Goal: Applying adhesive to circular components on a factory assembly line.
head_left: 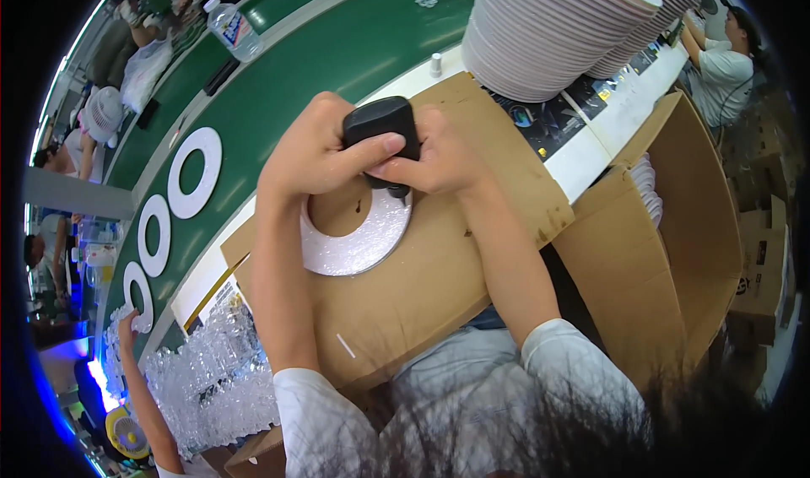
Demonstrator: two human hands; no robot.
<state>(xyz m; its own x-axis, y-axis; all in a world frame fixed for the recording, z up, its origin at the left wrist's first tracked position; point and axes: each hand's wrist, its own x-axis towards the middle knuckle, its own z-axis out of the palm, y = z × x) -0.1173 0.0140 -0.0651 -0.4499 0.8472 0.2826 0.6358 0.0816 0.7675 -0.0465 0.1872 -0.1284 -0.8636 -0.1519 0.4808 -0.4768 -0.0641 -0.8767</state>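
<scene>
- The left hand [316, 157] and right hand [443, 157] share one grip, fingers wrapped around a black bottle [380, 122], thumbs pressing its near face.
- The bottle is tipped, its nozzle pointing down at the far right edge of a glossy white ring [350, 254]; contact there cannot be told.
- That ring lies flat on a brown cardboard sheet [413, 284], before the person.
- Left, three more rings [187, 207] line the green surface [295, 48].
- Beyond the sheet rises a tall white stack [540, 39].
</scene>
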